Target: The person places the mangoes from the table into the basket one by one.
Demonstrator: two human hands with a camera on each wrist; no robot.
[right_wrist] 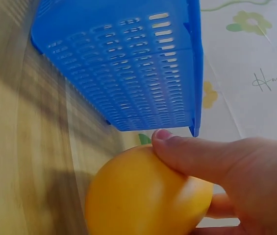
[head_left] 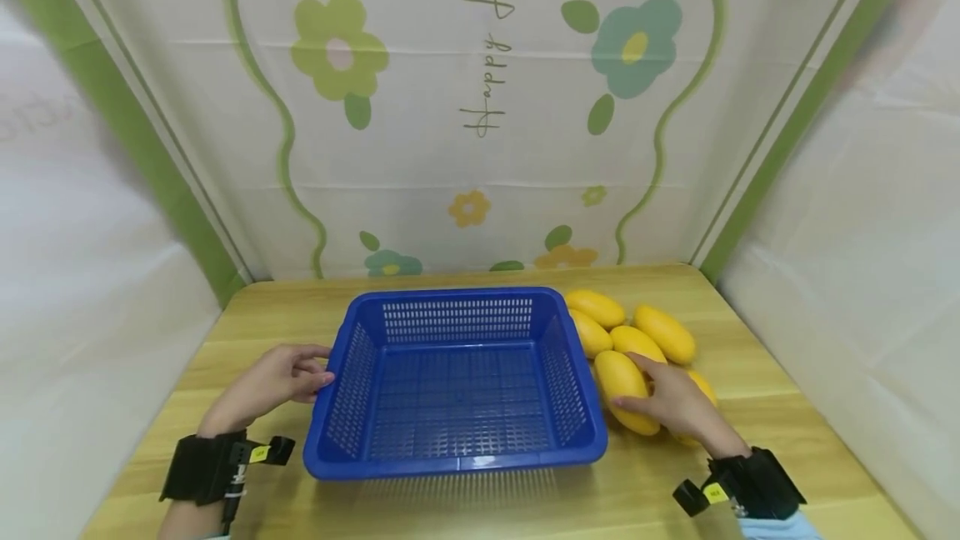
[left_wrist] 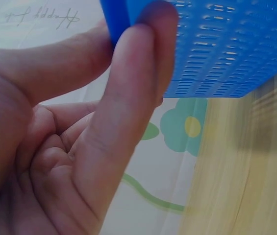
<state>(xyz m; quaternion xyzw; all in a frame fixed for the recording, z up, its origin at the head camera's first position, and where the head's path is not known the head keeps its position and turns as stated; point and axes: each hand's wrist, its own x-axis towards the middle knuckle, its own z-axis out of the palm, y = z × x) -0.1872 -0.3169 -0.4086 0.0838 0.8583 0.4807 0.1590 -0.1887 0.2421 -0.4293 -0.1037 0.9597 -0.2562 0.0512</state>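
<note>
A blue plastic basket (head_left: 397, 468) with slotted sides stands in the middle of the table, with nothing inside it. My left hand (head_left: 277, 377) pinches its left rim; in the left wrist view thumb and finger meet on the basket edge (left_wrist: 216, 54). To the right of the basket, my right hand (head_left: 678, 398) grips a yellow mango (head_left: 619, 375), thumb on its near side and fingers round the far side. The right wrist view shows the mango (right_wrist: 133, 196) close to the table and beside the basket's slotted wall (right_wrist: 123, 73).
Several more yellow mangoes (head_left: 665, 333) lie in a group behind and beside the right hand, some right against the basket's right side. A wooden table (head_left: 277, 315) carries everything. White flowered cloth (head_left: 450, 148) walls it in at the back and both sides.
</note>
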